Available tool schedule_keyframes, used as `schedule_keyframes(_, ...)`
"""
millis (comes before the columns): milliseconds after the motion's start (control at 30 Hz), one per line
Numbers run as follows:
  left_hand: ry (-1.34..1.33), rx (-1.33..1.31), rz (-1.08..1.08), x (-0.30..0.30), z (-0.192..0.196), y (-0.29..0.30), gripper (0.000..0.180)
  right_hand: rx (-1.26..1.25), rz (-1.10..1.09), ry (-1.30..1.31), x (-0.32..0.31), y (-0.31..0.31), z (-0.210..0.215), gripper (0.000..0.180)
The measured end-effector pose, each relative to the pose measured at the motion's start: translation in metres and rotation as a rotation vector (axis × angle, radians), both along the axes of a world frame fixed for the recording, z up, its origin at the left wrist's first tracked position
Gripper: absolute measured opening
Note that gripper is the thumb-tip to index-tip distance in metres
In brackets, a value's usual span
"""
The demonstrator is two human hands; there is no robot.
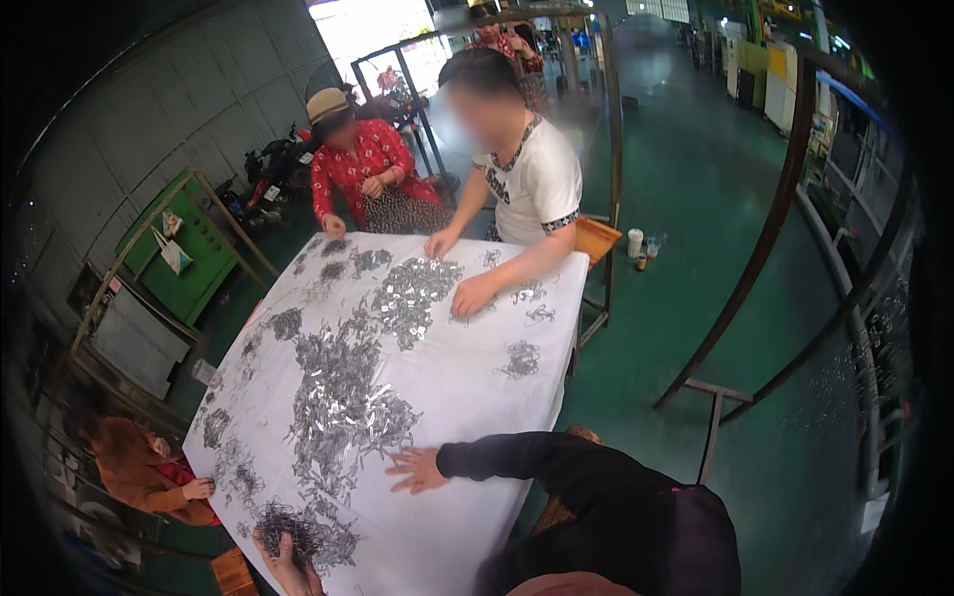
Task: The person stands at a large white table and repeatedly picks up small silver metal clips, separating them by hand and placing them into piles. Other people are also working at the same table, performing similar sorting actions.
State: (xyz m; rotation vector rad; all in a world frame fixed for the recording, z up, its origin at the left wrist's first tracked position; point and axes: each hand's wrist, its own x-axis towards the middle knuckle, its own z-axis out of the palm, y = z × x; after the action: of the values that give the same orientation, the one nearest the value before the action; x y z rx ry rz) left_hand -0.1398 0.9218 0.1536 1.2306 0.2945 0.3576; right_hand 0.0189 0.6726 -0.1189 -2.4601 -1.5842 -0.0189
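My left hand, at the lower left of the white-covered table, is closed around a tangled bunch of thin dark wire-like pieces; their exact kind is too small to tell. My right hand, at the end of a black sleeve, rests palm down on the white cloth with its fingers spread, holding nothing. Just left of its fingertips spreads a large heap of small grey metal pieces, some flat and shiny. Smaller tangled clusters lie along the left side, and one small cluster lies at the right.
Across the table a person in a white shirt handles a heap of pieces. A person in red touches the far left corner; a brown sleeve reaches in from the left. A metal frame stands right; wooden stools flank the table.
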Motion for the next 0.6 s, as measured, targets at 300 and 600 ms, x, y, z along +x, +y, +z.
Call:
schedule_keyframes(300,0.076,0.048,-0.008,-0.015,-0.002,0.0,0.053,-0.018,-0.439,0.051,0.015,0.03,0.027,0.056)
schedule_keyframes(600,0.015,0.108,-0.066,-0.014,-0.014,-0.024,0.06,-0.098,-0.384,0.23,-0.007,0.016,-0.025,0.085)
